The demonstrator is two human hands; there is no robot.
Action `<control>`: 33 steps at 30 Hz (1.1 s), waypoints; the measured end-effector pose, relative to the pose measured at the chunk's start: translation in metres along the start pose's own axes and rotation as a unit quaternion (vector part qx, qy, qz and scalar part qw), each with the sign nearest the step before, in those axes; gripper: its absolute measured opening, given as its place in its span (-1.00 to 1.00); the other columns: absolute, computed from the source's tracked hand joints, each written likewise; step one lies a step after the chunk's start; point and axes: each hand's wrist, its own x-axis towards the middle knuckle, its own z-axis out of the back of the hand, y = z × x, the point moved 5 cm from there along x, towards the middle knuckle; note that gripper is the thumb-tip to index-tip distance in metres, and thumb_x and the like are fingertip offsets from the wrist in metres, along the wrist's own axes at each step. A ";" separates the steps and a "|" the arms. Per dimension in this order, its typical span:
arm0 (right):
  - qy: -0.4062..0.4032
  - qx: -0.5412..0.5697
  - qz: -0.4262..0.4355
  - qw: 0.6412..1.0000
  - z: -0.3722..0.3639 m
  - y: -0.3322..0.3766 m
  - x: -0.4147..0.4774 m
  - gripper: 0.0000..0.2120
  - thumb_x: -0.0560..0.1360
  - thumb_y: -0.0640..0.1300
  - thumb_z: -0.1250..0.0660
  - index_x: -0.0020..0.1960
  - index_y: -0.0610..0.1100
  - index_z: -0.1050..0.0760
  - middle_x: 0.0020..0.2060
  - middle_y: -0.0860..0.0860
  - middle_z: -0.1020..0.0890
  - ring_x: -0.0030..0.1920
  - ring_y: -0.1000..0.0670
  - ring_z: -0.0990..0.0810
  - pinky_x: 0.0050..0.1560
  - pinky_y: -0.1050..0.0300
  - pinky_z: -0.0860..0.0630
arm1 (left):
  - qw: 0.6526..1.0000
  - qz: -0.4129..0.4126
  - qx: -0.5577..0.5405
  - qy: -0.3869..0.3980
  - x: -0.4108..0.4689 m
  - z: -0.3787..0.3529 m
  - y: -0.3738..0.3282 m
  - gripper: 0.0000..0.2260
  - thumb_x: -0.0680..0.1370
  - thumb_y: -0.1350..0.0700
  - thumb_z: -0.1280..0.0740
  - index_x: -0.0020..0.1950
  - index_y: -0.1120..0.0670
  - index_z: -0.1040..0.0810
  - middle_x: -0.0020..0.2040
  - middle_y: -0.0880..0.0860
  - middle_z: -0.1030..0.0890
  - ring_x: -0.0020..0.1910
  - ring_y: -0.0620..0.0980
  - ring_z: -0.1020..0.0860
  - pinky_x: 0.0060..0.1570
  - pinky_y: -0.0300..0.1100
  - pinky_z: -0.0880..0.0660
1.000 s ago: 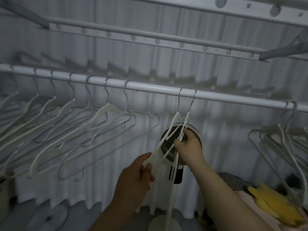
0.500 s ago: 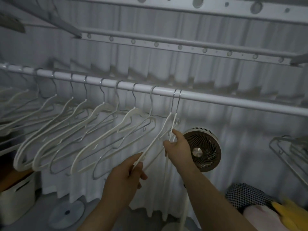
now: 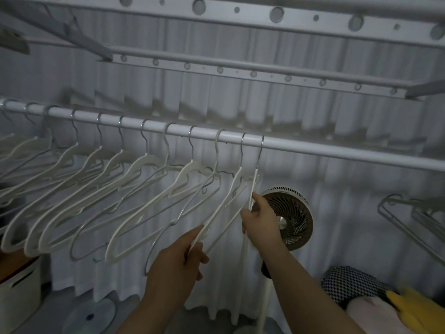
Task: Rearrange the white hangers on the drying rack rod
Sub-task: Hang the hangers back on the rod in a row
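Note:
A white rod (image 3: 337,150) runs across the rack, sloping down to the right. Several white hangers (image 3: 134,189) hang from it in a slanted row on the left. The two rightmost hang by metal hooks near the rod's middle. My left hand (image 3: 178,263) pinches the lower arm of the second-last hanger (image 3: 216,213). My right hand (image 3: 260,220) grips the last hanger (image 3: 252,184), which hangs edge-on, with the forefinger pointing up along it.
A round fan (image 3: 293,218) stands behind my right hand against the white curtain. More hangers (image 3: 414,218) hang at the far right. A white bin (image 3: 16,292) sits low left. Checked and yellow cloth (image 3: 390,300) lie low right. Perforated rack bars (image 3: 240,71) run overhead.
Both hands slid the two held hangers left along the rod toward the row. The view shifted left, so the fan now shows to the right of my right hand.

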 end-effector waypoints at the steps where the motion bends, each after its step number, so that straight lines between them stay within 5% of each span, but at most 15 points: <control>1: -0.003 0.002 0.001 1.000 0.003 0.000 0.000 -0.56 0.48 -0.31 -0.18 0.35 -0.13 -0.31 -0.54 -0.02 -0.44 -0.64 0.19 -0.42 -0.60 0.44 -0.33 | 1.000 -0.001 -0.001 0.005 0.000 -0.002 -0.001 -0.73 0.57 0.17 -0.17 0.09 -0.23 -0.38 -0.38 -0.12 -0.59 -0.52 -0.24 -0.52 -0.33 -0.32 -0.47; 13: -0.034 -0.011 0.004 0.999 0.018 -0.001 -0.001 -0.57 0.47 -0.30 -0.20 0.32 -0.11 -0.35 -0.55 0.02 -0.46 -0.65 0.23 -0.42 -0.60 0.47 -0.30 | 0.998 0.013 -0.060 -0.009 -0.001 -0.009 -0.001 -0.74 0.56 0.21 -0.17 0.15 -0.09 -0.46 -0.34 -0.06 -0.60 -0.56 -0.20 -0.53 -0.48 -0.50 -0.40; 23: -0.025 -0.036 0.009 0.999 0.020 0.002 -0.003 -0.56 0.48 -0.27 -0.20 0.35 -0.12 -0.32 -0.53 0.02 -0.47 -0.63 0.29 -0.43 -0.58 0.53 -0.29 | 0.998 0.018 -0.045 -0.029 -0.004 -0.003 -0.002 -0.76 0.56 0.21 -0.18 0.17 -0.03 -0.48 -0.28 -0.09 -0.60 -0.56 -0.23 -0.52 -0.44 -0.48 -0.42; 28: -0.020 -0.058 0.011 0.998 0.019 0.002 -0.001 -0.60 0.50 -0.18 -0.22 0.34 -0.15 -0.32 -0.48 0.04 -0.45 -0.45 0.19 -0.41 -0.46 0.69 -0.23 | 0.998 0.012 -0.015 -0.060 -0.006 0.005 -0.003 -0.80 0.53 0.10 -0.24 0.13 -0.06 -0.51 -0.27 -0.18 -0.58 -0.46 -0.28 -0.56 -0.36 -0.36 -0.38; 33: -0.015 -0.067 0.023 0.997 0.014 0.000 0.002 -0.58 0.49 -0.14 -0.26 0.33 -0.15 -0.32 -0.51 0.06 -0.40 -0.47 0.14 -0.38 -0.55 0.48 -0.31 | 0.993 -0.009 0.026 -0.111 -0.012 0.012 -0.006 -0.83 0.49 0.11 -0.31 0.04 0.00 -0.61 -0.26 -0.23 -0.55 -0.32 -0.13 -0.57 -0.32 -0.37 -0.37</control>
